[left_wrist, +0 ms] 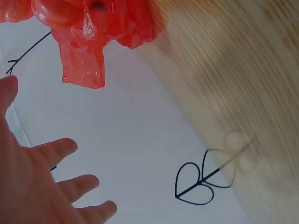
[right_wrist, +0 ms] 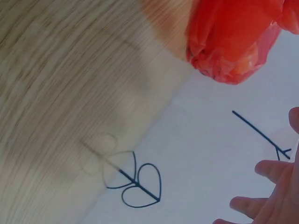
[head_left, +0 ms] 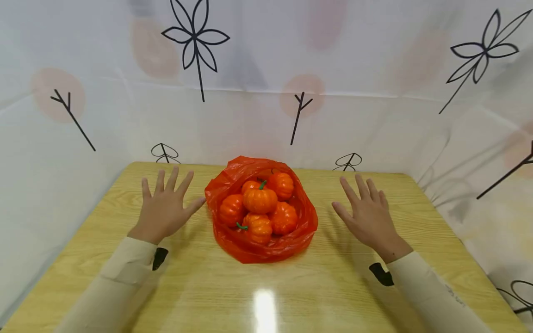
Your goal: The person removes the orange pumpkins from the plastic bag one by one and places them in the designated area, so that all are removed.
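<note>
A red plastic bag (head_left: 266,254) stands with its mouth spread wide in the middle of the table. Inside it lie several small orange pumpkins (head_left: 260,201), some with green stems. To the left of the bag, my left hand (head_left: 164,212) is held with fingers spread, its thumb tip close to the bag's edge in the head view. My right hand (head_left: 368,217) is on the other side, fingers straight and apart, farther from the bag. Neither hand holds anything. In the left wrist view a flap of the bag (left_wrist: 84,65) hangs out; the right wrist view shows its bunched side (right_wrist: 229,46).
The wooden table (head_left: 208,296) has a light yellow grain and a bright reflection near its front. Behind it and along both sides hangs a white cloth (head_left: 250,120) printed with black flowers and twigs. Dark bands (head_left: 381,274) show at both wrists beneath the pale sleeves.
</note>
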Available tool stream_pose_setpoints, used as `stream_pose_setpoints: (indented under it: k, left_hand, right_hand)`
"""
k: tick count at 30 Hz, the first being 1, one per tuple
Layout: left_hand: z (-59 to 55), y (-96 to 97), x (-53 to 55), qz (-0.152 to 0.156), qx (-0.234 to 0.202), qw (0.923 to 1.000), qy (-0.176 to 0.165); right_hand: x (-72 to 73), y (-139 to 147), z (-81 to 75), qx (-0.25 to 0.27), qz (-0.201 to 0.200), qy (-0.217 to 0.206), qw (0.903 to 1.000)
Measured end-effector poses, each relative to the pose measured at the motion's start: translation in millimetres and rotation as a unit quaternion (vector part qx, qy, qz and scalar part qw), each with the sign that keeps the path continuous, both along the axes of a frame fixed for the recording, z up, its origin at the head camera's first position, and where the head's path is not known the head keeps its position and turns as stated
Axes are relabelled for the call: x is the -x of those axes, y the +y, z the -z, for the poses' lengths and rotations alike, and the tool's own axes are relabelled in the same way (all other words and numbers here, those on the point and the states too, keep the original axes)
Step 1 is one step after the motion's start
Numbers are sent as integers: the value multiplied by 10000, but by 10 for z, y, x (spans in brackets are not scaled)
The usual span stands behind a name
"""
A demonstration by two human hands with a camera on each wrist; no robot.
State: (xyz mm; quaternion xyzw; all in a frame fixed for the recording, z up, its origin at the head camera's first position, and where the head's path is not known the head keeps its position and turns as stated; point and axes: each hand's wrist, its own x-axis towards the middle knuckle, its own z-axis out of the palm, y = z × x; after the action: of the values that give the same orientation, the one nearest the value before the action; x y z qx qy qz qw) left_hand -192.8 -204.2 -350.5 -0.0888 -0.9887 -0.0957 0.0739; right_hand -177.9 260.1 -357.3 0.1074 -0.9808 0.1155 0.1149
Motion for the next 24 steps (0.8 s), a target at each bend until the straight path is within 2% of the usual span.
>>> stream_pose_setpoints:
  k: [2, 5, 9, 13, 17, 22, 24]
  left_hand:
    - [26, 21, 10, 20, -149, 9998, 139]
    - [75, 89, 26, 84, -615, 9977, 268]
    - [166, 187, 62, 61, -1511, 9885, 3]
    - [262, 241, 114, -51, -2223, 9739, -457]
    - [359, 254, 167, 10, -2771, 9568, -880]
    - [469, 219, 218, 51, -3190, 9368, -1437]
    - [498, 208, 235, 14, -3381, 9264, -1660]
  right_hand:
    - [-9, -31, 0, 140, -36, 19, 9999]
    - [-26, -93, 9, 551, -173, 180, 9982]
    - [-56, -198, 26, 1330, -432, 369, 9895]
    - [-77, -303, 49, 1925, -678, 467, 9778]
    - [-75, -396, 55, 2190, -879, 531, 9703]
    - [-50, -517, 45, 2425, -950, 177, 9653]
    - [-39, -570, 47, 2515, -951, 58, 9632]
